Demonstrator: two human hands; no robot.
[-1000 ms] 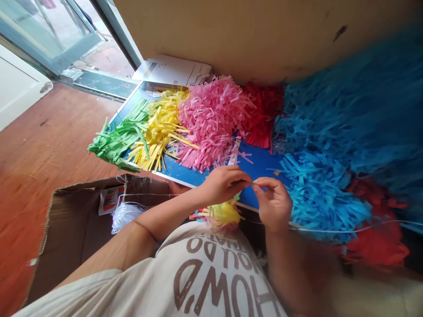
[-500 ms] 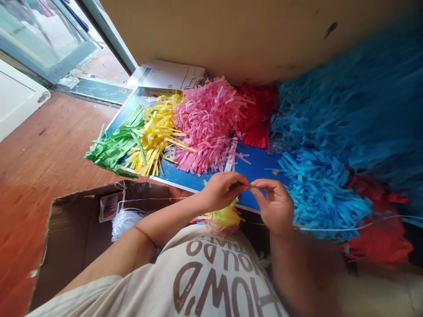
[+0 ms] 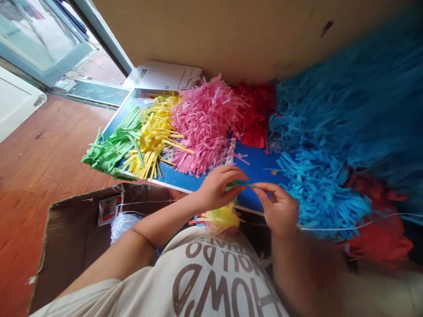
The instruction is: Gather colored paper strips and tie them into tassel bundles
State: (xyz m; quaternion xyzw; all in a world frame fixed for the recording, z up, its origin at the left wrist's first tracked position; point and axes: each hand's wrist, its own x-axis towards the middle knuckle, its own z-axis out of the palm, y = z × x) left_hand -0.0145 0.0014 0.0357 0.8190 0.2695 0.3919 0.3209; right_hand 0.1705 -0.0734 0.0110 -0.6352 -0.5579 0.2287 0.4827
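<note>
Between my two hands runs a thin green paper strip (image 3: 240,184), probably of tissue. My left hand (image 3: 220,187) curls its fingers round one end, and the palm hides part of it. Thumb and forefinger of my right hand (image 3: 279,204) pinch the other end. Just below, a yellow fringed tassel (image 3: 223,218) with some pink and red hangs by my shirt. A white string (image 3: 330,229) stretches across behind my hands and off to the right.
On the blue table (image 3: 256,154) lie heaps of green (image 3: 114,147), yellow (image 3: 155,132), pink (image 3: 205,123), red (image 3: 254,112) and blue fringe (image 3: 325,189). White sheets (image 3: 165,75) lie by the wall. A cardboard box (image 3: 76,233) with white cord (image 3: 125,224) stands at left.
My hands have drawn slightly apart, and more of the green strip shows between them. The right hand has shifted a little to the right.
</note>
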